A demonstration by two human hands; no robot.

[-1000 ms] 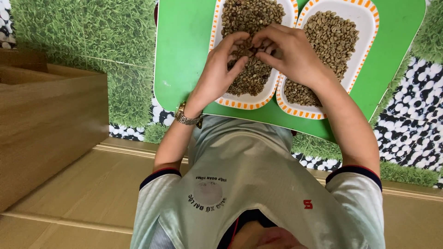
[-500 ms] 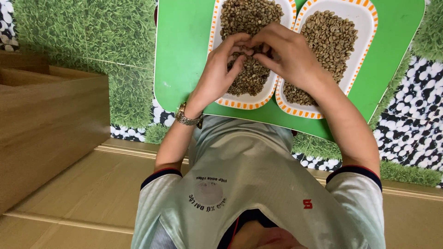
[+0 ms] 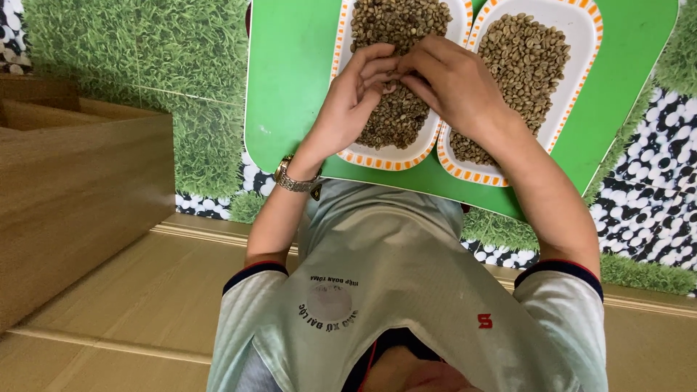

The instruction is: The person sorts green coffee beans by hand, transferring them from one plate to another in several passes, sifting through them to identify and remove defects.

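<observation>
Our left hand [image 3: 348,109] and right hand [image 3: 450,83] meet, fingertips pinched together over the beans [image 3: 396,120] in the tray [image 3: 385,158] beneath them; whether a bean is held we cannot tell. The beans look small, light and hard, best pinched singly at the fingertips.

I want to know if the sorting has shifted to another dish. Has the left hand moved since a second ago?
No. The left hand stays over the left tray of beans, fingertips meeting the right hand; only the fingers curl slightly.

Left hand [image 3: 348,101] and right hand [image 3: 454,83] meet fingertip to fingertip over the left tray of green coffee beans [image 3: 396,116], pinching among the beans. A second bean-filled tray [image 3: 573,80] lies just beside it on the green counter [image 3: 283,87]. A metal wristwatch [image 3: 292,179] circles the left wrist.
</observation>
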